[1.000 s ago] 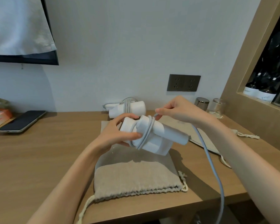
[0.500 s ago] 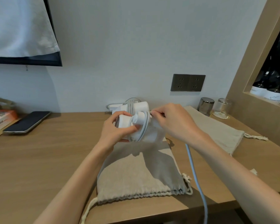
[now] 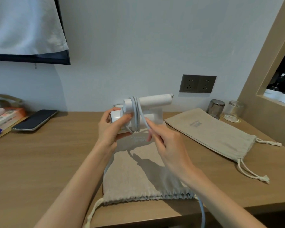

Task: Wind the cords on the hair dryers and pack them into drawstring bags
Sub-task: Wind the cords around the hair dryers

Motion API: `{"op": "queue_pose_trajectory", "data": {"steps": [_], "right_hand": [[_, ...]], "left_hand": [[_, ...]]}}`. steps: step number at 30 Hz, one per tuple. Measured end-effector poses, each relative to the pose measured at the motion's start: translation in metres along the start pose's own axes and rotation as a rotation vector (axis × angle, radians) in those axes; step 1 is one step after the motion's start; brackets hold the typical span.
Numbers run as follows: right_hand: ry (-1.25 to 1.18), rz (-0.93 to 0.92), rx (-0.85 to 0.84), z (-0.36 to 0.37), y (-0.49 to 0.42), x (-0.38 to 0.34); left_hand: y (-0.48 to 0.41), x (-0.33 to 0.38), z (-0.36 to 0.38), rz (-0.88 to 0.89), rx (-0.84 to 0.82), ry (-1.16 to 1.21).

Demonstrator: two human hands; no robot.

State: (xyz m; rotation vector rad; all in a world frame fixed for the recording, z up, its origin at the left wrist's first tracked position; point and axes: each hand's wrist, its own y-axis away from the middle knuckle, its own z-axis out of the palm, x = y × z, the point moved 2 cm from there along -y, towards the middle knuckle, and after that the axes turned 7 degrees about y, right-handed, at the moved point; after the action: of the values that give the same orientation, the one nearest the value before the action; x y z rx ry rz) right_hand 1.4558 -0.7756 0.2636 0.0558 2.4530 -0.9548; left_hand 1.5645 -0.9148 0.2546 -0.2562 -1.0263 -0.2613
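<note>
The fingers (image 3: 155, 131) of the right hand (image 3: 169, 145) are pinching the pale grey cord (image 3: 137, 112) just below the coils, tensioning it so each turn seats tightly. The fingers (image 3: 124, 120) of the left hand (image 3: 112, 130) are curling around the white folding hair dryer (image 3: 148, 100), holding it above the worktop (image 3: 39, 162) to give the cord clearance. The beige drawstring bag (image 3: 138, 176) is lying flat directly beneath, presumably staged for packing. Loose cord is hanging over the worktop edge; winding appears unfinished.
</note>
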Motion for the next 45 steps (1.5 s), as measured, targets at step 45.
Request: {"op": "queue_pose_trajectory", "data": {"steps": [45], "right_hand": [[0.214,0.433,-0.482,-0.072,-0.072,0.039]], "left_hand": [[0.003,-0.004,0.003,-0.171,-0.604,-0.35]]}}
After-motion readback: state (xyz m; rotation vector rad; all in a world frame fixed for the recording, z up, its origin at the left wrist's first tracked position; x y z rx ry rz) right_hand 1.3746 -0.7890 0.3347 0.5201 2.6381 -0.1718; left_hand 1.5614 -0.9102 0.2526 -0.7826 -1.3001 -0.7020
